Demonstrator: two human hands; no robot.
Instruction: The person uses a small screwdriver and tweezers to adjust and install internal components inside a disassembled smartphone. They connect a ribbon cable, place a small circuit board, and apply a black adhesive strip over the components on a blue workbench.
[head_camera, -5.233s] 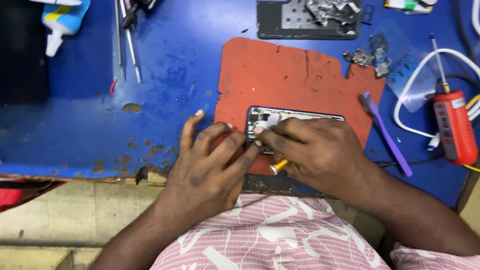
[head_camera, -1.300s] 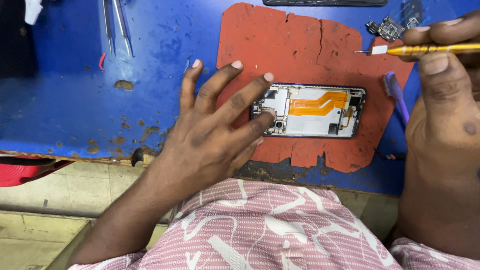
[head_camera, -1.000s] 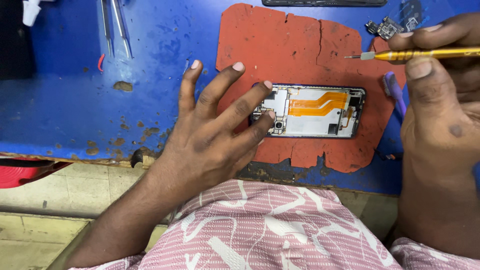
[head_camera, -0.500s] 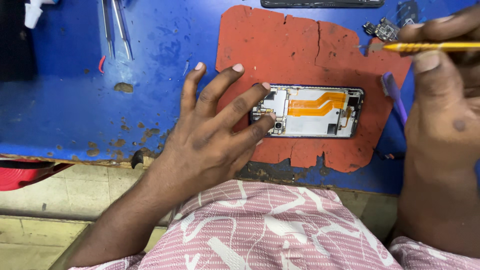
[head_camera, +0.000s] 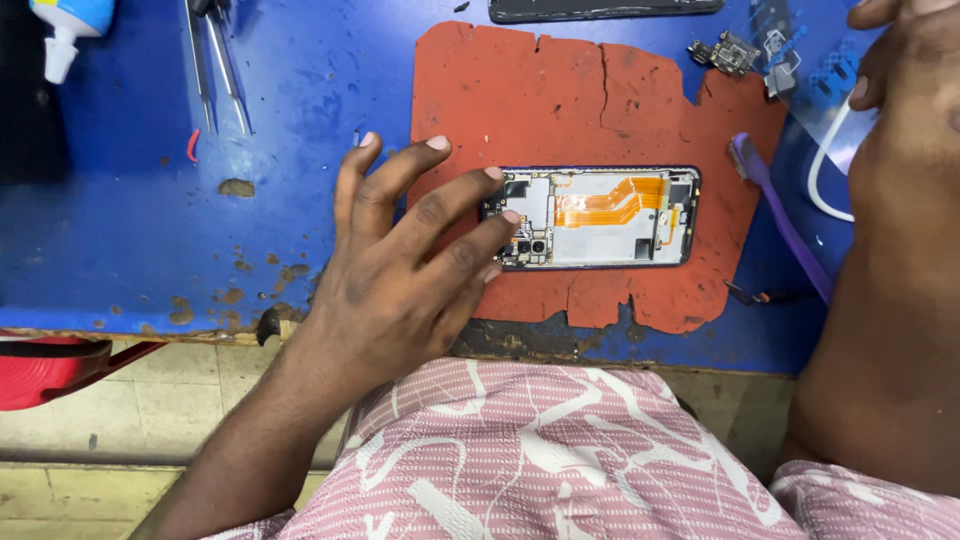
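An opened phone (head_camera: 600, 215) with its back off lies flat on a worn red mat (head_camera: 560, 100); an orange flex cable and small camera modules show inside. My left hand (head_camera: 400, 270) is spread over the mat's left edge, with two fingertips resting on the phone's left end. My right hand (head_camera: 900, 70) is raised at the top right corner, away from the phone. Most of it is cut off by the frame, and no tool shows in it.
A purple-handled brush (head_camera: 780, 215) lies right of the phone, with a white cable (head_camera: 825, 160) beyond it. Loose small parts (head_camera: 740, 50) and a dark panel (head_camera: 600, 8) sit at the mat's top. Tweezers (head_camera: 215, 60) and a white-nozzled bottle (head_camera: 70, 25) lie far left on the blue bench.
My right hand held a yellow screwdriver over the mat's top right corner; it has since risen further right and the tool is out of view. My left hand stayed on the phone.
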